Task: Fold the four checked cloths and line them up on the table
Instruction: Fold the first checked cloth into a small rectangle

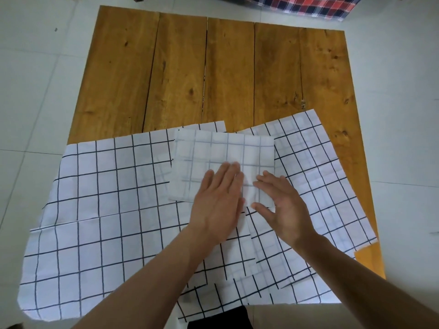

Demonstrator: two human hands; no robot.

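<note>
White folded checked cloth square (221,160) sits mid-frame, under both palms.
Left hand (217,203) and right hand (283,205) press flat, fingers straight; bare wooden table (228,74) lies above.

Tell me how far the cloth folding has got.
Done: one folded cloth lies as a small rectangle atop the spread ones. In hand: the left hand and right hand press it flat. Left: the unfolded cloths, one at left and one at right, still lie open, and nothing is lined up on the wooden table.
</note>
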